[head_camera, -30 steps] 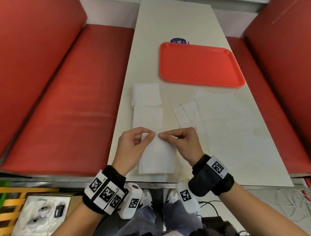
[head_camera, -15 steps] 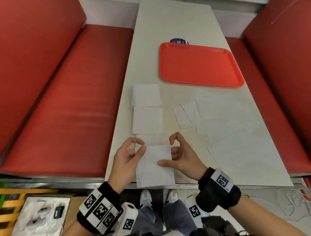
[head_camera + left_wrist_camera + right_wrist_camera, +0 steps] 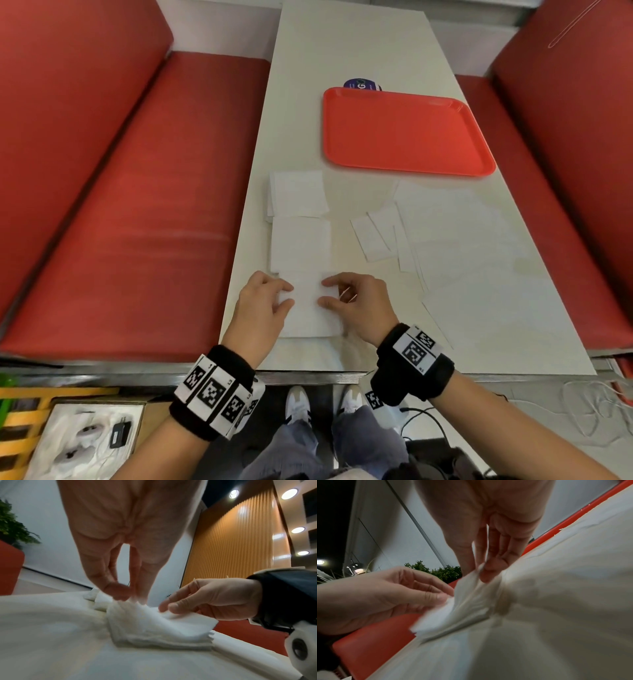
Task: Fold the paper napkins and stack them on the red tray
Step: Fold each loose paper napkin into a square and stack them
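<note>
A white paper napkin [image 3: 306,315] lies near the table's front edge. My left hand [image 3: 290,294] pinches its left side between thumb and forefinger. My right hand [image 3: 322,293] pinches the right side the same way. In the left wrist view the napkin [image 3: 154,623] shows several layers, with its far edge lifted off the table under my left fingertips [image 3: 120,595]. In the right wrist view my right fingers [image 3: 488,573] hold the raised edge of the napkin [image 3: 462,608]. The red tray [image 3: 407,133] sits farther back on the right with nothing on it.
Two folded napkin squares [image 3: 298,193] [image 3: 300,243] lie in a row beyond my hands. Unfolded napkins [image 3: 376,233] and larger sheets [image 3: 479,257] are spread over the right side. A dark round sticker [image 3: 361,84] peeks out behind the tray. Red benches [image 3: 137,205] flank the table.
Both hands let go of the napkin's far edge, drew back toward me with fingers spread, and now pinch it again at its sides. The napkin looks shorter.
</note>
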`<act>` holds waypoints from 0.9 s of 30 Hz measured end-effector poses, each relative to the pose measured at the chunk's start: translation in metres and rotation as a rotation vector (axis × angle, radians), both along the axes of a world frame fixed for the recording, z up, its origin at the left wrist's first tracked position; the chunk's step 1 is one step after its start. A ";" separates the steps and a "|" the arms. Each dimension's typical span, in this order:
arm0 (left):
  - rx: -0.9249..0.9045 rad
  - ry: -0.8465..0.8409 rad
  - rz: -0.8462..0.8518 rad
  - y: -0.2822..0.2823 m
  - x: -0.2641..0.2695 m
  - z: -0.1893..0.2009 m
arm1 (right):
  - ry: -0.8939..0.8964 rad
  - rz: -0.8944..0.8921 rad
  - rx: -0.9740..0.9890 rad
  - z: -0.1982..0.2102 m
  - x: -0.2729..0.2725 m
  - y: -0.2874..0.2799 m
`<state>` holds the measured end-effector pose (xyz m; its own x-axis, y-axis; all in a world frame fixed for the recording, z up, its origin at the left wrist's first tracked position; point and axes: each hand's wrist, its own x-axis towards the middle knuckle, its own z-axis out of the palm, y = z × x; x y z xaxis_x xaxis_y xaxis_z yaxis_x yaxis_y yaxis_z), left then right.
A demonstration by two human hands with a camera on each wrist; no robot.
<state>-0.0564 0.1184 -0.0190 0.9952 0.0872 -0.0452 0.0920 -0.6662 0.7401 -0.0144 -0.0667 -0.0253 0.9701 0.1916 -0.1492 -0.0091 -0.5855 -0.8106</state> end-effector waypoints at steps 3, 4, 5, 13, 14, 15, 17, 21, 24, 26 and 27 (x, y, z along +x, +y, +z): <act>0.115 0.136 -0.048 -0.001 -0.001 -0.001 | 0.051 0.120 -0.124 0.001 0.001 -0.002; 0.127 0.161 -0.056 -0.002 -0.002 0.000 | 0.057 0.154 -0.145 0.002 0.001 -0.005; 0.139 0.175 -0.062 -0.003 -0.003 0.001 | 0.068 0.168 -0.154 0.003 0.001 -0.010; 0.174 0.000 -0.096 -0.012 -0.008 0.026 | 0.040 -0.091 -0.304 0.031 0.017 -0.126; 0.153 -0.015 -0.113 -0.015 -0.008 0.029 | 0.041 -0.075 -0.400 0.031 0.022 -0.143; 0.127 -0.022 -0.130 -0.019 -0.007 0.031 | 0.055 -0.047 -0.491 0.032 0.026 -0.157; 0.090 -0.043 -0.162 -0.025 -0.005 0.032 | 0.095 0.033 -0.637 0.032 0.035 -0.176; 0.066 -0.067 -0.205 -0.032 -0.001 0.029 | 0.104 0.177 -0.852 0.032 0.042 -0.187; 0.072 -0.075 -0.213 -0.032 0.000 0.027 | 0.001 0.183 -1.004 0.031 0.047 -0.186; 0.078 -0.075 -0.213 -0.032 0.000 0.026 | -0.018 0.191 -1.055 0.032 0.049 -0.185; 0.078 -0.074 -0.216 -0.031 0.000 0.026 | -0.015 0.202 -1.074 0.033 0.051 -0.184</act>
<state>-0.0569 0.0869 0.0075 0.9914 -0.1277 0.0273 -0.1116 -0.7199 0.6850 0.0363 -0.2511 0.0073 0.9386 0.1239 -0.3219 0.1720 -0.9771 0.1253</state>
